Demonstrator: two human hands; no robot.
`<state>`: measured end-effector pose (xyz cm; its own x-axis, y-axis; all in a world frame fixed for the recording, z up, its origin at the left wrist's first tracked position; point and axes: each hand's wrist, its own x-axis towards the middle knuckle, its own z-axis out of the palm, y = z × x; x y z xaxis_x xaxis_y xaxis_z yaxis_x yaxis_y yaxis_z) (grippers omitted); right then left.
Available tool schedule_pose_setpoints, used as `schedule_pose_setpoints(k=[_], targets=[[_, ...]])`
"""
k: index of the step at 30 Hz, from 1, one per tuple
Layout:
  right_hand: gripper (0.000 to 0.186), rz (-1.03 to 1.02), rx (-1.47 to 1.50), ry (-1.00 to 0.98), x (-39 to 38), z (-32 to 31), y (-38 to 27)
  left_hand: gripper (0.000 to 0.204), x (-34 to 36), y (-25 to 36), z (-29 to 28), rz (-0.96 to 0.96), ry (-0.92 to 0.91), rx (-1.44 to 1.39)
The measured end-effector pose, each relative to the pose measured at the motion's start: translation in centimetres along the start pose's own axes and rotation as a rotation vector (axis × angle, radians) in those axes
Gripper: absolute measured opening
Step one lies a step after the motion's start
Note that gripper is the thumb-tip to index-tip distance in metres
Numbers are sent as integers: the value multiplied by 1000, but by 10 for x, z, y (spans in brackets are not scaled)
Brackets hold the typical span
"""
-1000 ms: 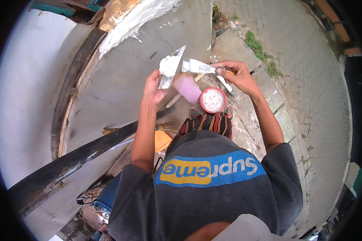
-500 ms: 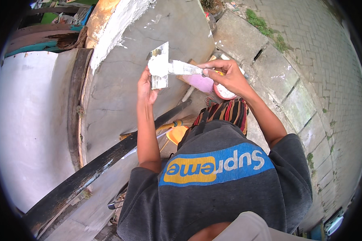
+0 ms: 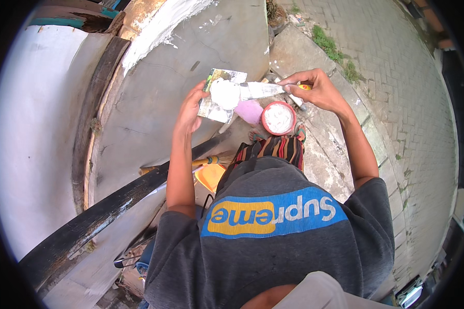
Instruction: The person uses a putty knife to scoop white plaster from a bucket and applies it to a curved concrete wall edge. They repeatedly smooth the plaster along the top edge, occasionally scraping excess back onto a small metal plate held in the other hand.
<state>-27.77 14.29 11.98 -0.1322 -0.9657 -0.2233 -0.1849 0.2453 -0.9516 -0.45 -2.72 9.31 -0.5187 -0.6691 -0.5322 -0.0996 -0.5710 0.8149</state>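
My left hand (image 3: 192, 105) grips the left edge of a flat, patterned board (image 3: 211, 112) topped with a thick mound of white paste (image 3: 225, 95). In my right hand (image 3: 318, 91), pinched between thumb and fingers, is a putty knife (image 3: 262, 90) with a yellow handle, its paste-smeared blade lying against the right side of the mound. Below the knife, a red round tub (image 3: 278, 118) of white paste stands on the ground. A pink sheet (image 3: 248, 110) lies left of the tub, partly hidden by the board.
A grey plastered wall (image 3: 149, 118) with rough white patches is left. A dark pole (image 3: 108, 206) crosses diagonally near my left arm, beside a broom (image 3: 211, 160) and orange dustpan (image 3: 209, 177). Weeds (image 3: 325, 41) grow between concrete slabs (image 3: 294, 54) and a paved path (image 3: 386, 77) to the right.
The board has turned to show more of its face. The knife blade has moved from apart from the board onto its paste, and both hands have shifted slightly rightward since half a second ago.
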Motion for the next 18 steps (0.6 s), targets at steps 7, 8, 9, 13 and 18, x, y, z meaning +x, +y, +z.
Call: schedule_pose_setpoints(k=[7,8,9,13,18], targets=[[20,-43,-81,-177,20,0,6,59,-1,-2,-9,-94,-94,146],[20,-30,-80,-187,22,3,10,60,0,-6,-10,-98,-75,146],[20,-17,-80,-196,24,6,13,61,0,-9,-10,-102,-58,148],[22,139,-34,-112,17,23,4,51,-12,-11,1,-76,17,59],[26,-105,-241,53,10,43,1,43,-16,-20,0,19,37,88]])
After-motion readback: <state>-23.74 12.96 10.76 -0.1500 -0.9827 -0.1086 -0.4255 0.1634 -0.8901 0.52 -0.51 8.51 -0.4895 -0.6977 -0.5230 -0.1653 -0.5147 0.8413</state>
